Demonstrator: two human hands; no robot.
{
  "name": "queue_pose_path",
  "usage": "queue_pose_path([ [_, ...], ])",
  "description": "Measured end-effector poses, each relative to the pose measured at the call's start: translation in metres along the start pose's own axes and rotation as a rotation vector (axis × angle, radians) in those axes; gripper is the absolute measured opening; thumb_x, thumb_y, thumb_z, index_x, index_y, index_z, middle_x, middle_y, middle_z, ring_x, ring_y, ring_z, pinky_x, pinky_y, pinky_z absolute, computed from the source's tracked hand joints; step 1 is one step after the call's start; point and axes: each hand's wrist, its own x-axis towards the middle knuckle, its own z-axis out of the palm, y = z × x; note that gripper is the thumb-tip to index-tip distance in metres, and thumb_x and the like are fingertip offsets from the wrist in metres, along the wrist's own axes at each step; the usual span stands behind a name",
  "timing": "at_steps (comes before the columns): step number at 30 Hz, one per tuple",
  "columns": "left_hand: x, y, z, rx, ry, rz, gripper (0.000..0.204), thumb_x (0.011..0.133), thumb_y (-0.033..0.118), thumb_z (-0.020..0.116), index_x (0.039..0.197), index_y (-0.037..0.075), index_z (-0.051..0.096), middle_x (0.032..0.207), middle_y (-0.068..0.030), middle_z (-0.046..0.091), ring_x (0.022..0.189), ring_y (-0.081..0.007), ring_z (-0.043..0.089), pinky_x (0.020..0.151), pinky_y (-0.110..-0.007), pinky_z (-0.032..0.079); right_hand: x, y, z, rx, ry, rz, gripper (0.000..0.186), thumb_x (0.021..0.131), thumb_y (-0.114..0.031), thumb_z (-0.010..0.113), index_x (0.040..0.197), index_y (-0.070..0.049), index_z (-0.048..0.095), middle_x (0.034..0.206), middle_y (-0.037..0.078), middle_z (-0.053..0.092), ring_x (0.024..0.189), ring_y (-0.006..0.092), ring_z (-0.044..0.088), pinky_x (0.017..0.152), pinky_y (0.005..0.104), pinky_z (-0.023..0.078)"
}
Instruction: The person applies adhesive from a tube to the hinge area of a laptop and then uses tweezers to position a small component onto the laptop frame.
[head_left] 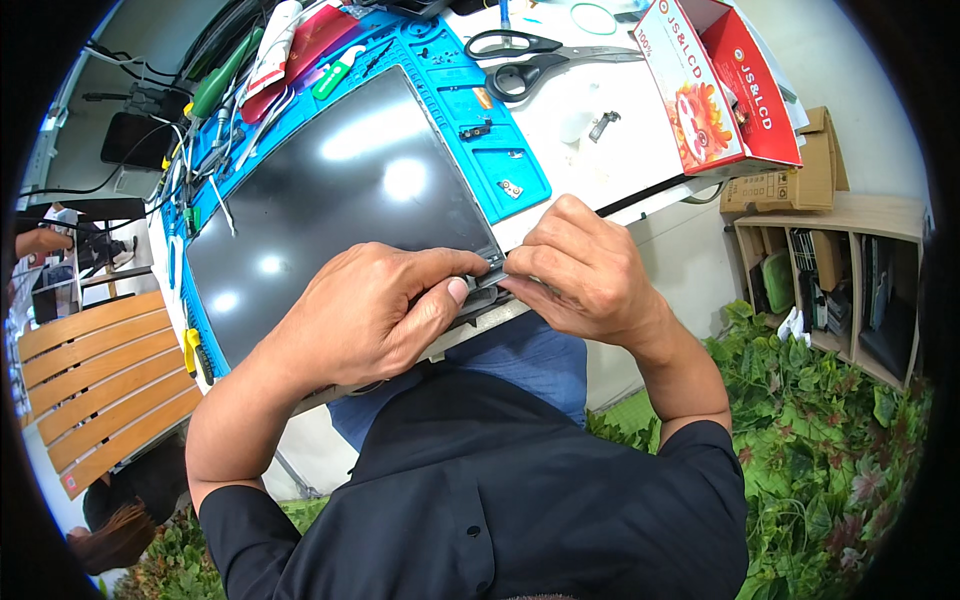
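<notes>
A large dark glossy screen panel (330, 190) lies on a blue work mat (500, 150) on the white bench. My left hand (375, 310) grips the panel's near right corner, thumb pressed on its edge. My right hand (580, 265) meets it at that same corner, fingertips pinching the thin dark edge strip (490, 272). Both hands touch each other over the corner. What lies under the fingers is hidden.
Black scissors (530, 60) and small metal parts (605, 125) lie behind the mat. A red and white open box (715, 80) stands at the back right. Screwdrivers and cables (225, 90) crowd the left. A wooden bench (100, 390) and a wooden shelf (840, 280) flank me.
</notes>
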Motion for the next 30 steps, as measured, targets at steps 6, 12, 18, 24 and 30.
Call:
queue_pose_path([
  [6,-0.002,-0.004,-0.001,-0.118,-0.011,-0.035,0.035,0.111,0.022,0.061,0.132,0.002,0.080,0.063,-0.0119,0.058,0.055,-0.0231,0.054,0.060,-0.042,0.045,0.002,-0.001,-0.002,-0.008,-0.007,0.001,0.035,0.069,-0.004,0.098,0.097,-0.008,0.076,0.086,0.004,0.065,0.080,0.0261,0.062,0.063,0.0381,0.050],
  [12,-0.007,-0.003,-0.008,-0.123,0.018,-0.042,0.035,0.111,0.021,0.061,0.133,0.002,0.080,0.064,-0.0114,0.059,0.055,-0.0210,0.054,0.059,-0.041,0.043,0.000,-0.002,-0.003,-0.023,-0.030,0.013,0.034,0.071,-0.006,0.097,0.098,-0.007,0.076,0.088,0.004,0.064,0.083,0.0257,0.062,0.065,0.0379,0.052],
  [18,-0.004,-0.004,-0.002,-0.030,-0.001,0.001,0.036,0.110,0.022,0.061,0.133,0.001,0.080,0.068,-0.0132,0.064,0.058,-0.0244,0.061,0.062,-0.041,0.049,0.001,-0.002,-0.004,-0.028,-0.064,0.006,0.033,0.074,-0.008,0.095,0.099,-0.006,0.075,0.093,0.005,0.064,0.089,0.0251,0.064,0.069,0.0377,0.057],
  [24,-0.010,-0.008,-0.009,-0.019,0.038,0.002,0.033,0.106,0.018,0.063,0.126,0.001,0.082,0.076,-0.0160,0.071,0.064,-0.0293,0.069,0.063,-0.041,0.051,0.000,-0.004,-0.002,-0.047,-0.047,-0.004,0.030,0.074,-0.007,0.094,0.100,-0.008,0.079,0.090,0.003,0.065,0.085,0.0242,0.063,0.067,0.0366,0.054],
  [30,-0.012,-0.008,-0.006,0.145,0.083,0.159,0.033,0.094,0.011,0.069,0.122,0.007,0.086,0.074,-0.0126,0.069,0.064,-0.0329,0.067,0.060,-0.045,0.049,-0.001,-0.002,-0.002,-0.091,-0.137,-0.062,0.023,0.084,-0.010,0.081,0.106,-0.008,0.081,0.100,0.003,0.068,0.098,0.0229,0.066,0.075,0.0353,0.060],
])
